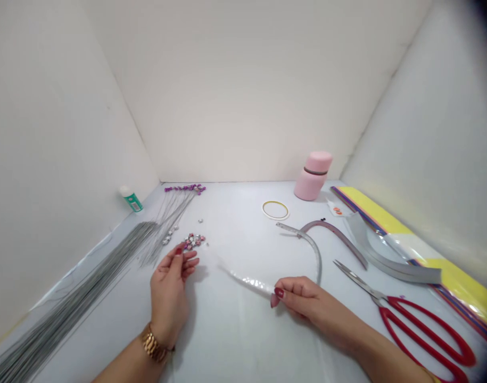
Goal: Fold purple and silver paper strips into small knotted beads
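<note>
My right hand (pixel 303 298) pinches the end of a shiny, whitish strip (pixel 253 283) between thumb and fingers. The strip stretches left over the table, and its far end is blurred. My left hand (pixel 173 282), with a gold watch at the wrist, is beside a small pile of pink and silver beads (pixel 194 241). Its thumb and index finger are pressed together at the pile's edge, while the other fingers reach out loosely. What they pinch, if anything, is too small to make out.
Grey wires (pixel 79 287) lie at left, near purple-tipped stems (pixel 185 189) and a green-white glue stick (pixel 132 199). Right are red-handled scissors (pixel 381 298), a measuring tape (pixel 313 244), a grey ribbon (pixel 387 263) and yellow sheets (pixel 446 271). Behind stand a tape ring (pixel 275 217) and pink flask (pixel 313 178).
</note>
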Demonstrator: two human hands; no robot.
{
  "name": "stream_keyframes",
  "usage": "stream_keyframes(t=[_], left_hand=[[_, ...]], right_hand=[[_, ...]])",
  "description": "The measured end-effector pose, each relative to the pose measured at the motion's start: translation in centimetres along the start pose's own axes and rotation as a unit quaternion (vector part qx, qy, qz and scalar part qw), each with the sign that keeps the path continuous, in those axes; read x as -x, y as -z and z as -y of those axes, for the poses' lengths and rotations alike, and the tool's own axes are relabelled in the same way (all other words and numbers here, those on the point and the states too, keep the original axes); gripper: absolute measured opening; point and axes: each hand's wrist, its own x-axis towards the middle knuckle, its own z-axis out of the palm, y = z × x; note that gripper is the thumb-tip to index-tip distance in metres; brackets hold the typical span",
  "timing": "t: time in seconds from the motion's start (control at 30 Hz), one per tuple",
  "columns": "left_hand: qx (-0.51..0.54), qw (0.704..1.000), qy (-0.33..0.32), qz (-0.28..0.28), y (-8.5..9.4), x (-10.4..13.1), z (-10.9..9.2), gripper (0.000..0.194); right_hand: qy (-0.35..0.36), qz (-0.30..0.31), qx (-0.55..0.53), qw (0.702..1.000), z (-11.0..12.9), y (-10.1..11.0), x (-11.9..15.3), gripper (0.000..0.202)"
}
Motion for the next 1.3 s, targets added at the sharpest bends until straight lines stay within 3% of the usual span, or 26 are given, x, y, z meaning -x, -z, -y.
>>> stream_keyframes(t=[0.1, 0.17, 0.2, 0.23, 0.3, 0.33, 0.43, 0.53, 0.63, 0.7, 0.77, 0.8, 0.87, 0.93, 1.0, 1.07, 1.13, 1.2, 1.23, 1.3], left_hand=[[-0.076, 0.992, -0.098, -0.002, 0.4, 0.1, -0.5, 0.023], [-0.18, 0.957, -0.216, 0.07, 0.4, 1.6, -0.6, 0.021], [-0.235, 0.92, -0.278, 0.145, 0.3, 2.5, -0.6, 0.022], [-0.295, 0.859, -0.344, 0.239, 0.2, 3.5, -0.5, 0.028], [-0.395, 0.712, -0.422, 0.398, -0.2, 5.0, -0.3, 0.045], [-0.422, 0.651, -0.445, 0.447, -0.4, 5.4, -0.2, 0.044], [-0.488, 0.589, -0.47, 0.441, -0.5, 5.4, 0.1, 0.026], [-0.536, 0.576, -0.469, 0.4, -0.1, 4.4, 0.2, 0.027], [-0.554, 0.588, -0.461, 0.368, 0.2, 3.9, 0.2, 0.03], [-0.561, 0.595, -0.455, 0.352, 0.3, 3.9, 0.3, 0.03], [-0.567, 0.596, -0.451, 0.348, 0.3, 4.0, 0.3, 0.028], [-0.568, 0.593, -0.451, 0.349, 0.3, 4.1, 0.4, 0.027], [-0.57, 0.586, -0.456, 0.352, 0.2, 4.3, 0.4, 0.027], [-0.568, 0.58, -0.464, 0.354, 0.0, 4.4, 0.5, 0.027], [-0.564, 0.579, -0.471, 0.354, -0.1, 4.5, 0.6, 0.027], [-0.558, 0.581, -0.474, 0.355, -0.1, 4.7, 0.8, 0.025], [-0.553, 0.59, -0.47, 0.355, -0.1, 4.7, 1.0, 0.025], [-0.542, 0.612, -0.465, 0.34, -0.1, 4.8, 1.1, 0.026], [-0.532, 0.625, -0.465, 0.332, -0.1, 4.8, 1.0, 0.025], [-0.501, 0.643, -0.474, 0.333, -0.1, 4.7, 0.8, 0.019]], right_hand=[[0.0, -0.001, -0.025, 1.0, -0.1, 0.4, 0.0, 0.024], [0.0, 0.012, -0.017, 1.0, 0.0, 0.0, 0.0, 0.026], [0.0, 0.023, -0.015, 1.0, 0.0, -0.3, 0.1, 0.027], [0.004, 0.038, -0.018, 0.999, 0.1, -0.7, 0.1, 0.029], [0.009, 0.076, -0.041, 0.996, 0.1, -1.5, 0.2, 0.031], [0.009, 0.092, -0.057, 0.994, 0.1, -1.7, 0.2, 0.032], [-0.016, 0.097, -0.093, 0.991, 0.0, -1.6, 0.1, 0.034], [-0.038, 0.028, -0.095, 0.994, -0.3, 0.2, -0.2, 0.033], [-0.045, -0.073, -0.091, 0.992, -0.4, 2.5, -0.5, 0.031], [-0.019, -0.173, -0.055, 0.983, -0.3, 3.2, -0.5, 0.031], [0.054, -0.275, 0.034, 0.959, -0.2, 2.7, -0.3, 0.03], [0.104, -0.308, 0.099, 0.941, -0.1, 2.0, -0.1, 0.028], [0.219, -0.307, 0.269, 0.887, 0.0, 0.3, 0.3, 0.018], [0.326, -0.254, 0.442, 0.796, -0.1, -1.2, 0.6, 0.025], [0.36, -0.229, 0.551, 0.717, -0.4, -2.0, 0.7, 0.022], [0.348, -0.229, 0.6, 0.682, -0.7, -2.1, 0.6, 0.022], [0.328, -0.235, 0.615, 0.678, -0.9, -1.8, 0.4, 0.024], [0.308, -0.245, 0.599, 0.697, -1.0, -1.7, 0.3, 0.024], [0.295, -0.251, 0.572, 0.723, -0.9, -1.8, 0.3, 0.024], [0.253, -0.256, 0.461, 0.811, -0.6, -2.3, 0.3, 0.021]])
